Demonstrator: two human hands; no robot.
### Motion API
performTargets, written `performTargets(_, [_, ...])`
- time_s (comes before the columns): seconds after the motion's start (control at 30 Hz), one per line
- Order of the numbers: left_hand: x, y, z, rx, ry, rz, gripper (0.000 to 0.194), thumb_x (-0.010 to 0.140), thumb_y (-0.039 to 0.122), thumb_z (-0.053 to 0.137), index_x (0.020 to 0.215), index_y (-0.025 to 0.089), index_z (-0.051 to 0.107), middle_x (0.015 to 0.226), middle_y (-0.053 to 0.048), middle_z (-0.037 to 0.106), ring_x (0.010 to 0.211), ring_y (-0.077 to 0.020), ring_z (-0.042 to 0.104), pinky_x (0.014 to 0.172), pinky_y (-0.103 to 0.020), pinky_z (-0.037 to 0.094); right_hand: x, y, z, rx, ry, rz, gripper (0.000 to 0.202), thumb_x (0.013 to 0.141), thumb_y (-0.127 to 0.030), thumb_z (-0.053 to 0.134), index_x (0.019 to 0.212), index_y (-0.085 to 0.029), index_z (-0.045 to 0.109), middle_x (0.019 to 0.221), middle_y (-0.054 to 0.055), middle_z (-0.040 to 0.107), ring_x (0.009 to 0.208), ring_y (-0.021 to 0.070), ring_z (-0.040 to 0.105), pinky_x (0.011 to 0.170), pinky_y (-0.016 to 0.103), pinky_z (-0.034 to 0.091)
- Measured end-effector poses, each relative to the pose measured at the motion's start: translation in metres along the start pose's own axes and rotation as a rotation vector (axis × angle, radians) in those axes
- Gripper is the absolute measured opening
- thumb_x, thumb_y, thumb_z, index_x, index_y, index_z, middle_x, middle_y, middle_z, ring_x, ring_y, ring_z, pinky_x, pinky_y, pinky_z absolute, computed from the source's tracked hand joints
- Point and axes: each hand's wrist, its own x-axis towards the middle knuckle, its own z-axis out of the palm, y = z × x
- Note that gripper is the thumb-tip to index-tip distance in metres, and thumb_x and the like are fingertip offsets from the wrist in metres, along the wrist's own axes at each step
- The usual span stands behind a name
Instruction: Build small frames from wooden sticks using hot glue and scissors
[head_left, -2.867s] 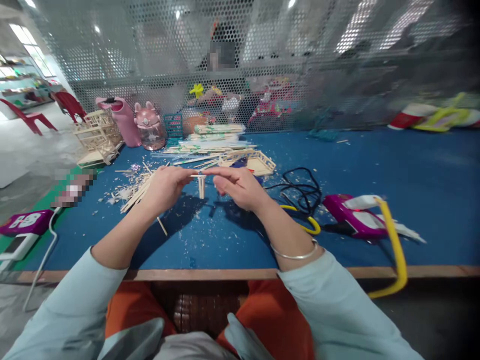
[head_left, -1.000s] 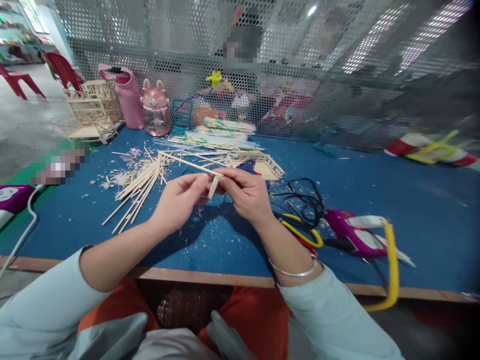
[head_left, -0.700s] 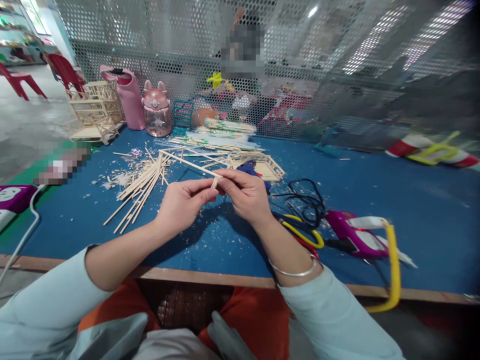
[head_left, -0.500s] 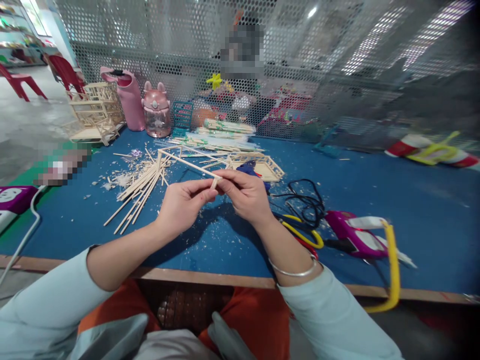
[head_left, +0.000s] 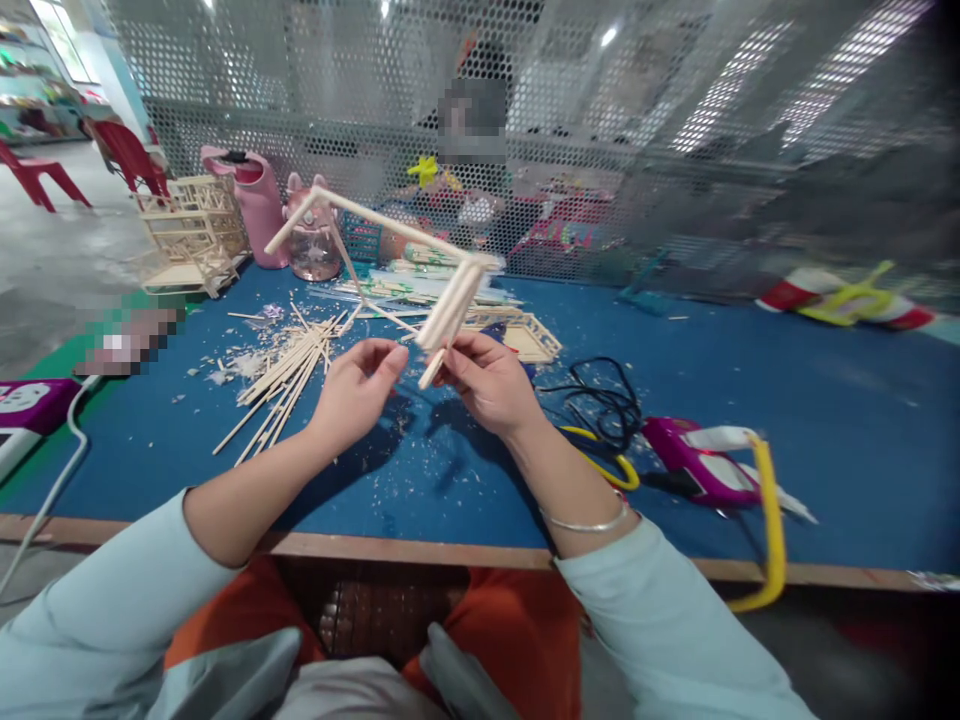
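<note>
Purple and white, a boxy device [head_left: 34, 398] is set on the green strip [head_left: 46, 475] along the left edge of the blue surface [head_left: 750, 370]. At the far left corner a model of pale sticks [head_left: 191, 240] is placed, followed along the far edge by a pink bottle [head_left: 259, 215] and an eared jar [head_left: 311, 255]. Nearer, a loose heap of sticks [head_left: 296, 370] is fanned out and ringed by scraps. Beside it the left hand [head_left: 364, 385] is raised, thumb and forefinger drawn close together near the lower end of a pale stick frame [head_left: 451, 303]; whether it is touched by them cannot be made out. The frame is held tilted in the air above the middle of the surface, its long rail slanted up to the left in front of the jar. At its lower end it is clamped between the thumb and fingers of the right hand [head_left: 487, 380]. Behind, wrapped stick bundles [head_left: 442, 262] are stacked toward the far edge, and a low railed tray [head_left: 534, 340] is partly hidden by the right hand. Farther right, a tangled black cable [head_left: 611, 400] is followed by a purple-and-white tool [head_left: 705, 465], with a yellow tube [head_left: 772, 510] bent down past the near edge. Near the right end of the far edge a red, white and yellow item [head_left: 847, 297] is laid.
</note>
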Motion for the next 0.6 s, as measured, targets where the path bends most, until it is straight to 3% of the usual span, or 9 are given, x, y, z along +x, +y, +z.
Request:
performTargets(0.07, [0.005,-0.001,0.001,-0.116,-0.023,-0.060,0.033,0.080,0.038,0.058,0.102,0.014,0.061,0.093,-0.008,0.067,0.076,-0.0128,0.062,0.063,-0.022,0.051,0.000,0.001,0.001,0.116,-0.031,0.074,0.033,0.060,-0.042,0.078,0.080,-0.020,0.062,0.066,-0.005,0.064,0.055,0.0078,0.059,0.056,0.021,0.050])
performTargets(0.17, [0.009,-0.001,0.006,-0.288,-0.091,-0.043,0.038,0.076,0.032,0.064,0.111,0.018,0.058,0.105,-0.008,0.067,0.087,-0.0130,0.063,0.074,-0.024,0.051,-0.001,0.005,0.008,0.212,-0.094,0.156,0.035,0.059,-0.040,0.079,0.080,-0.020,0.060,0.064,-0.006,0.064,0.052,0.0061,0.058,0.053,0.019,0.049])
performTargets(0.27, [0.010,-0.001,0.008,-0.355,-0.146,-0.007,0.034,0.074,0.040,0.064,0.097,0.016,0.065,0.097,-0.008,0.069,0.083,-0.0132,0.064,0.077,-0.026,0.051,-0.001,0.007,0.013,0.231,-0.114,0.174,0.038,0.060,-0.040,0.078,0.083,-0.021,0.055,0.064,-0.007,0.064,0.051,0.0059,0.057,0.052,0.018,0.049])
performTargets(0.33, [0.010,-0.001,0.007,-0.326,-0.123,0.009,0.035,0.075,0.046,0.061,0.087,0.013,0.066,0.088,-0.007,0.070,0.076,-0.0132,0.064,0.075,-0.027,0.051,0.001,0.002,0.011,0.165,-0.132,0.196,0.041,0.061,-0.041,0.076,0.088,-0.021,0.052,0.065,-0.006,0.064,0.052,0.0075,0.059,0.052,0.020,0.049])
performTargets(0.47, [0.007,0.001,0.000,-0.079,0.019,0.099,0.037,0.080,0.047,0.055,0.082,0.013,0.068,0.081,-0.006,0.070,0.074,-0.0146,0.064,0.072,-0.027,0.051,-0.003,-0.030,-0.017,-0.288,-0.090,0.239,0.041,0.072,-0.044,0.066,0.101,-0.021,0.048,0.075,0.000,0.067,0.064,0.0132,0.064,0.059,0.028,0.051])
performTargets(0.53, [0.006,0.002,-0.003,0.046,0.054,0.173,0.036,0.083,0.044,0.052,0.079,0.013,0.069,0.084,-0.007,0.071,0.078,-0.0164,0.065,0.073,-0.026,0.050,-0.014,-0.047,-0.037,-0.711,-0.018,0.197,0.036,0.072,-0.041,0.064,0.099,-0.019,0.052,0.070,0.000,0.065,0.061,0.0139,0.062,0.060,0.029,0.050])
performTargets(0.6, [0.004,0.003,-0.005,0.130,0.052,0.245,0.034,0.085,0.041,0.050,0.080,0.014,0.069,0.085,-0.007,0.071,0.080,-0.0176,0.066,0.074,-0.027,0.049,-0.031,-0.058,-0.057,-1.206,-0.051,0.251,0.025,0.072,-0.036,0.062,0.089,-0.019,0.060,0.067,0.001,0.064,0.062,0.0158,0.060,0.061,0.030,0.048])
